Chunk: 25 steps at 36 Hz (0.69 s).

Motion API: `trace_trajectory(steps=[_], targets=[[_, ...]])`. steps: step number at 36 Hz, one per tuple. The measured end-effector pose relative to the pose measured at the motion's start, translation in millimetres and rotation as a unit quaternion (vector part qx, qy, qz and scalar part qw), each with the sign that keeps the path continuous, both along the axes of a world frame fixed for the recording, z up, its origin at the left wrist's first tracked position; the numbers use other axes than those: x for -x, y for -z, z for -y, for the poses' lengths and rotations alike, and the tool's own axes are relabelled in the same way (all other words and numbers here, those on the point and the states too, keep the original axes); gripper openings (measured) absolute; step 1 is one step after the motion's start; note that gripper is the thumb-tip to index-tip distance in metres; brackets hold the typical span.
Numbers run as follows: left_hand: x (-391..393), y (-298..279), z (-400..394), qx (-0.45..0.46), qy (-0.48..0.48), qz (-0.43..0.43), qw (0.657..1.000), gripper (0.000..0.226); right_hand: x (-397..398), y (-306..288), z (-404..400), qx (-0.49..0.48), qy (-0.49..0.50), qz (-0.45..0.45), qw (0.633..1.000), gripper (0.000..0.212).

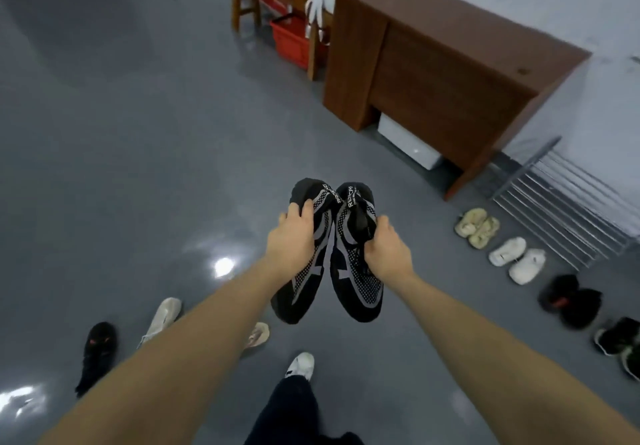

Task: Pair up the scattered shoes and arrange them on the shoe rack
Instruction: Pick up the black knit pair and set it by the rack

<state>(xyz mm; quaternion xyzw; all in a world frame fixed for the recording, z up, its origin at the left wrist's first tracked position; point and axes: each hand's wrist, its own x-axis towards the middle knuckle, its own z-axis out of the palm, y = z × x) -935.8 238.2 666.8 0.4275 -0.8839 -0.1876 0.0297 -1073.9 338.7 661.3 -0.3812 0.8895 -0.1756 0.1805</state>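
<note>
Left hand (289, 236): fingers curled round the left shoe (304, 271), held in the air.
Right hand (388, 247): gripping the right shoe (353, 271) at its collar.
Shoes: black knit mesh with grey bands, side by side, touching near the heels; long axes run toward the person, toes nearest, heels away.
Rack (568, 209): thin metal bars, at right by the wall.
Floor (138, 167): glossy grey, with paired shoes (516, 257) lined up before the rack.
</note>
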Motion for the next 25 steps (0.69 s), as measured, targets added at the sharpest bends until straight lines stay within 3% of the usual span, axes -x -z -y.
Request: trace_trajectory(steps=[13, 18, 25], targets=[[123, -17, 52, 0.044, 0.13, -0.008, 0.991, 0.068, 92, -14, 19, 0.039, 0.152, 0.004, 0.988, 0.01], [156, -17, 60, 0.004, 0.148, -0.033, 0.988, 0.064, 112, -7, 22, 0.061, 0.219, 0.052, 0.972, 0.011], [213, -6, 60, -0.025, 0.177, -0.02, 0.984, 0.059, 159, 5, 14, 0.041, 0.238, 0.04, 0.969, 0.013]])
